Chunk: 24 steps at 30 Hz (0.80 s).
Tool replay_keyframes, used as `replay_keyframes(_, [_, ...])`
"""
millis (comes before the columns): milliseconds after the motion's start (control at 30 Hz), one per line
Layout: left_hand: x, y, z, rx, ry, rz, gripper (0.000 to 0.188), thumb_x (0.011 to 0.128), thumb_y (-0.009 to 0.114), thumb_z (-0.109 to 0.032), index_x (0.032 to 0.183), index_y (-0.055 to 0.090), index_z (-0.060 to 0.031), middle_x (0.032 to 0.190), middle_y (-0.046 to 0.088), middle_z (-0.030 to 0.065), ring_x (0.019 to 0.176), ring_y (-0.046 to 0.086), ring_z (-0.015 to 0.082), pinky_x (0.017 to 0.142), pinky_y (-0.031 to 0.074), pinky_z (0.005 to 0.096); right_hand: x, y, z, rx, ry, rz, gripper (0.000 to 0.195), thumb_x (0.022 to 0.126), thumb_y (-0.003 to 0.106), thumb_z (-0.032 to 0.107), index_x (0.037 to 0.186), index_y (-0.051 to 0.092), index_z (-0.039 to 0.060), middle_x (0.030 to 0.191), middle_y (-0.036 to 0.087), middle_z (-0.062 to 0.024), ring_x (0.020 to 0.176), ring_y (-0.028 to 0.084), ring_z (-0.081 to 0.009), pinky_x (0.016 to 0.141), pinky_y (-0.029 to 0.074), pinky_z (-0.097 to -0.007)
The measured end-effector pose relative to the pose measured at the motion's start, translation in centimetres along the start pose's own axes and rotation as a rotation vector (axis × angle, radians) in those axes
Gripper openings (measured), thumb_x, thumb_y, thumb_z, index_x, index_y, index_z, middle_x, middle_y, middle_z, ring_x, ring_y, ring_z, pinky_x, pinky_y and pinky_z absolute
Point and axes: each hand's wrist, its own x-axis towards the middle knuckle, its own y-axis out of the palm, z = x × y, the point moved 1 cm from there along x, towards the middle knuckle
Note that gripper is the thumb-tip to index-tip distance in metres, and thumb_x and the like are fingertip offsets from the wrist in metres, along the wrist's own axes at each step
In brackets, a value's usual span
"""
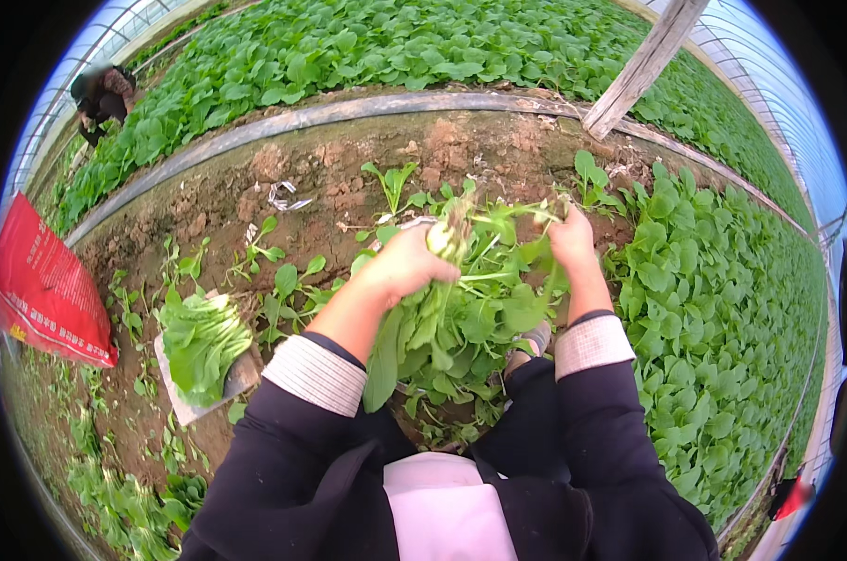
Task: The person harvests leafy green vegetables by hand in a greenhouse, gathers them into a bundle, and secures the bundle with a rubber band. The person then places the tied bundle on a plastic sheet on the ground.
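Observation:
My left hand (pixel 406 263) is closed around a bunch of leafy greens (pixel 446 242). Its pale stem bases and roots point away from me, while the broad leaves hang down towards my lap. To the right, my right hand (pixel 572 237) pinches a thin green stem (pixel 532 210) between thumb and fingers; some blur hides its exact shape. Loose leaves and small plants (pixel 465 403) lie on the soil below, between my legs. Left of me, a neat pile of cut greens (pixel 209 343) rests on a flat sheet (pixel 174 393), stems to the upper right.
Dense rows of greens grow on the right (pixel 711 365) and beyond a dark hose-like strip (pixel 367 109). A wooden post (pixel 641 70) leans ahead. A red printed bag (pixel 51 287) stands at left. More bunches (pixel 125 508) lie lower left. Another person (pixel 104 98) crouches far left.

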Motion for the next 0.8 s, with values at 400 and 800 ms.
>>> replay_keyframes(400, [0.1,2.2,-0.5,-0.489,0.083,0.184,0.068,0.066,0.067,0.008,0.128,0.042,-0.0039,0.103,0.061,0.0096,0.087,0.062,0.0201,0.082,0.047,0.0312,-3.4,3.5,6.3,1.629,0.144,0.236,0.025,0.090,0.055,0.021,0.105,0.055,0.0023,0.084,0.063,-0.0113,0.088,0.062,-0.0283,0.083,0.047,-0.0422])
replay_keyframes(800, [0.0,2.1,-0.7,0.193,0.152,-0.045,0.048,0.065,0.072,-0.005,0.109,0.055,0.0014,0.092,0.061,0.0036,0.080,0.055,0.0115,0.076,0.046,0.0266,-1.6,1.4,6.3,1.157,-0.118,-0.179,0.013,0.094,0.048,0.015,0.098,0.055,0.0044,0.058,0.040,0.0030,0.048,0.036,-0.0067,0.044,0.034,-0.0220])
